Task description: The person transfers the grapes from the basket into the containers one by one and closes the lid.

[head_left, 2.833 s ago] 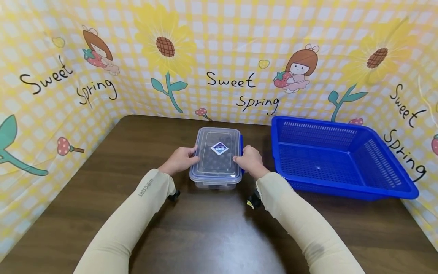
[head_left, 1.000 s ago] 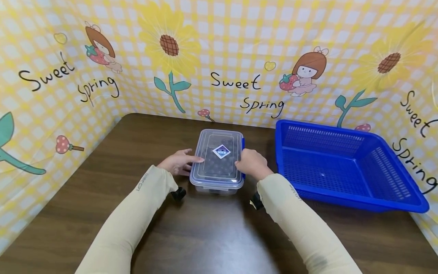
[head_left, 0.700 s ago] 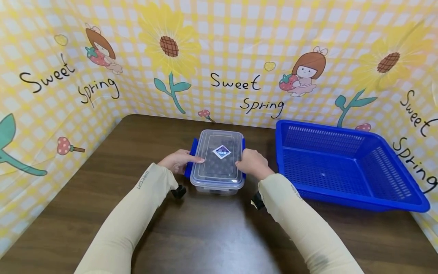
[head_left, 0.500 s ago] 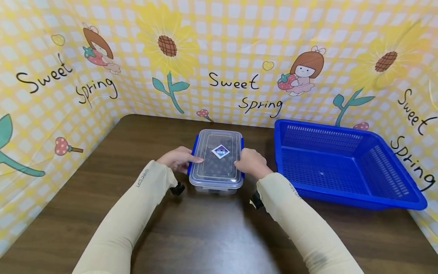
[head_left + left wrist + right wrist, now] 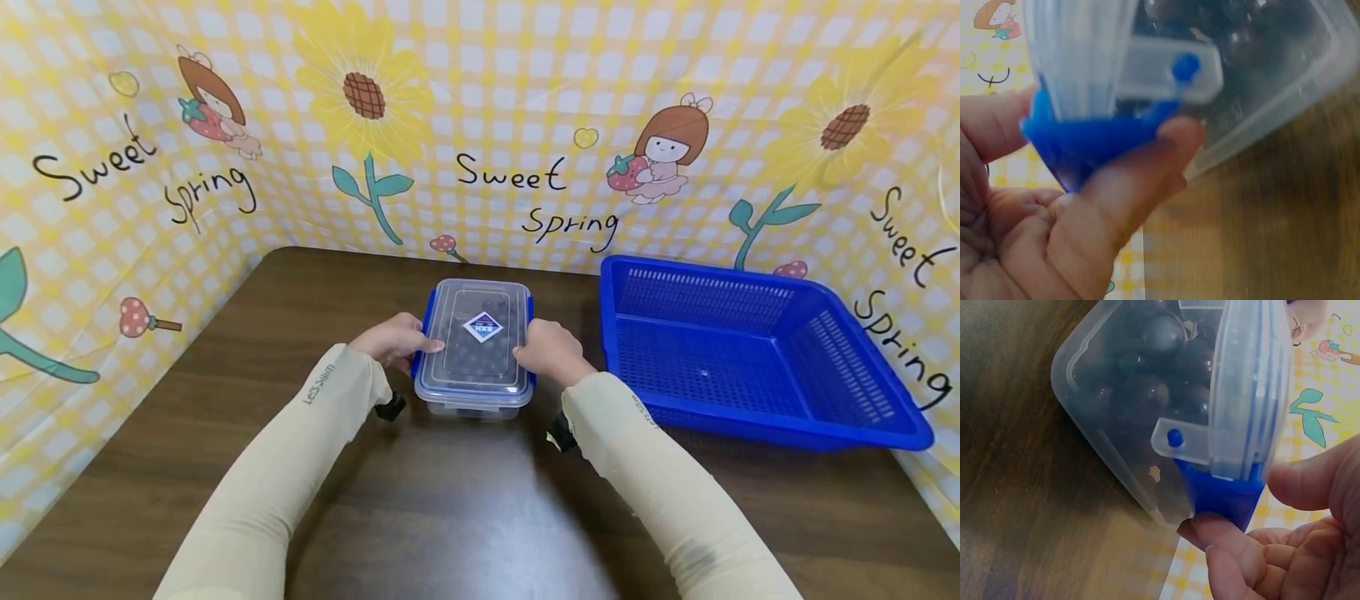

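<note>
A clear plastic food container [image 5: 480, 367] with a lid and a diamond-shaped label sits on the table, dark round items showing inside. My left hand [image 5: 393, 340] grips its left side, thumb over the lid's edge and fingers curled at the blue left latch [image 5: 1097, 144]. On the opposite side my right hand [image 5: 553, 348] pinches the container between thumb and fingers, the fingertips against the blue right latch [image 5: 1222, 497]. Both latches lie close to the container's sides. The head view hides the fingers under the lid's edges; the wrist views show them.
To the right stands a blue perforated plastic basket [image 5: 765, 417] with nothing in it. The brown wooden table [image 5: 450, 517] ends at the back against a yellow checked cloth [image 5: 510, 100], which also hangs along the left and right.
The left latch stuck outward 0.7 seconds ago; it has swung in against the container's side, with my left fingers on it. My right hand stays at the right latch. The container remains in place.
</note>
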Demonstrator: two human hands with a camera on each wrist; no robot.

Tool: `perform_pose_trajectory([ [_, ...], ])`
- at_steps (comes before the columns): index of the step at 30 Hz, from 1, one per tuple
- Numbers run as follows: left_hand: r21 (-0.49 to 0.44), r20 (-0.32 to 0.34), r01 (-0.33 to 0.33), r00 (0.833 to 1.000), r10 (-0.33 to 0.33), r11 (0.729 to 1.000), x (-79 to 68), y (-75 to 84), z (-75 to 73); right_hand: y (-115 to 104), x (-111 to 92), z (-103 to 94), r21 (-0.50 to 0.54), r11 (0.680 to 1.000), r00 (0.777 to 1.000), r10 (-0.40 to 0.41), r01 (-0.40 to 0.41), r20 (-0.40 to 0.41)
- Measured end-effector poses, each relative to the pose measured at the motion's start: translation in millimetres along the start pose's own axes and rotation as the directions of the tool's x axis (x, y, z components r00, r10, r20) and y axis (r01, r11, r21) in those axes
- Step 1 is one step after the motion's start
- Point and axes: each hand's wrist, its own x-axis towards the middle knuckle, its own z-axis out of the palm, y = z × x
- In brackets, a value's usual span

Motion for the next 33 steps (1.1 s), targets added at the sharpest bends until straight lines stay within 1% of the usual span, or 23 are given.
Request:
perform_pose_trajectory([
  [6,0.016,0.034,0.001,0.999,-0.002,1.000,1.5,0.5,-0.5,1.0,-1.7,1.7,0.008,1.000,1.000,0.013,-0.013,0.009],
  [10,0.039,0.025,0.007,1.000,-0.008,0.999,0.9,0.1,0.4,1.7,-1.9,3.3,0.008,1.000,1.000,0.006,-0.006,0.008],
  [14,0.076,0.011,-0.006,1.000,0.006,0.997,0.2,2.0,0.6,1.0,-1.7,3.4,0.005,1.000,1.000,0.002,-0.002,0.002],
  [17,0.083,0.005,-0.008,1.000,0.008,0.997,0.8,2.4,-0.3,0.1,-1.1,4.5,0.000,1.000,1.000,0.003,-0.003,-0.006],
  [22,0.079,0.008,0.001,1.000,-0.001,0.997,0.5,-2.3,0.4,-1.3,1.4,12.1,-0.022,0.999,0.999,0.042,-0.042,-0.016],
  [25,0.090,0.006,-0.010,1.000,0.009,0.996,-0.4,-7.0,1.9,-3.7,2.3,18.8,-0.031,0.996,0.996,0.077,-0.078,-0.036],
  [27,0.104,0.006,-0.036,0.999,0.036,0.994,-0.5,-11.8,2.3,-5.7,2.2,24.0,-0.047,0.995,0.995,0.089,-0.091,-0.050],
  [30,0.154,0.021,-0.109,0.994,0.107,0.982,0.8,-22.8,1.7,-9.9,-1.0,29.1,-0.139,0.987,0.995,0.076,-0.084,-0.065],
  [32,0.212,0.033,-0.176,0.984,0.173,0.961,0.8,-31.5,0.8,-11.8,-4.0,28.7,-0.201,0.977,0.997,0.056,-0.067,-0.058],
  [33,0.243,0.037,-0.219,0.976,0.216,0.945,0.3,-36.1,-0.2,-12.6,-6.3,26.8,-0.215,0.975,0.998,0.046,-0.055,-0.048],
])
